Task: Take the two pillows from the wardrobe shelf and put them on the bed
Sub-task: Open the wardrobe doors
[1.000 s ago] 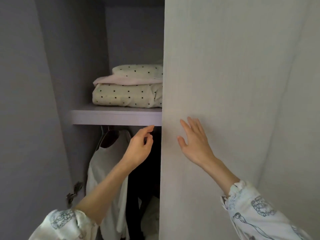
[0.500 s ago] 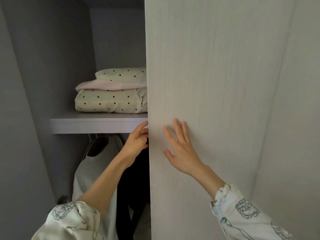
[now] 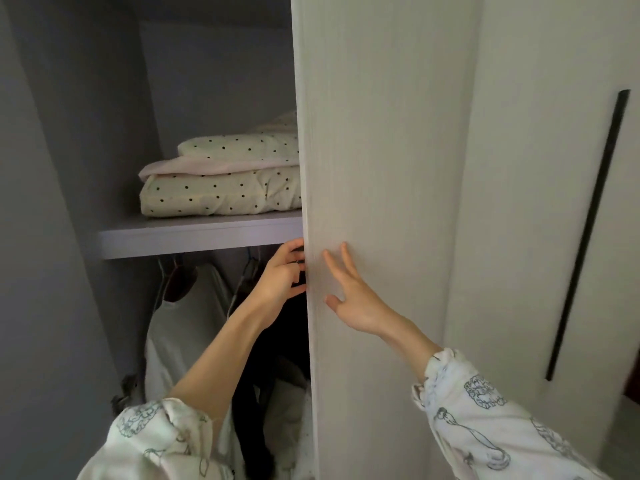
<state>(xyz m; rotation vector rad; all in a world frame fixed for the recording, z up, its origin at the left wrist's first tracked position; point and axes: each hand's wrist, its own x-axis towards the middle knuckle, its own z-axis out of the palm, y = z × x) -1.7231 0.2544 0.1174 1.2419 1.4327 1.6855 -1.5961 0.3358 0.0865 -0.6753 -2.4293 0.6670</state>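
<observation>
Left hand point(image 3: 282, 271) curled round the near edge of the wardrobe door point(image 3: 381, 168), fingertips hidden behind it, gripping that edge just under the shelf point(image 3: 194, 233). Right hand point(image 3: 349, 296) open, fingers spread, palm flat on the door's outer face, holding nothing. Both sleeves pale with a printed pattern. Behind left hand: hung clothes, white garment point(image 3: 183, 327) and dark garment point(image 3: 277, 358) below the shelf. On the shelf: two dotted cream pillows stacked, lower pillow point(image 3: 221, 195) flat on the board, upper pillow point(image 3: 242, 147) on top, pink folded fabric point(image 3: 207, 168) between them; right ends hidden by the door. Further right: second door with long black handle point(image 3: 585, 237).
</observation>
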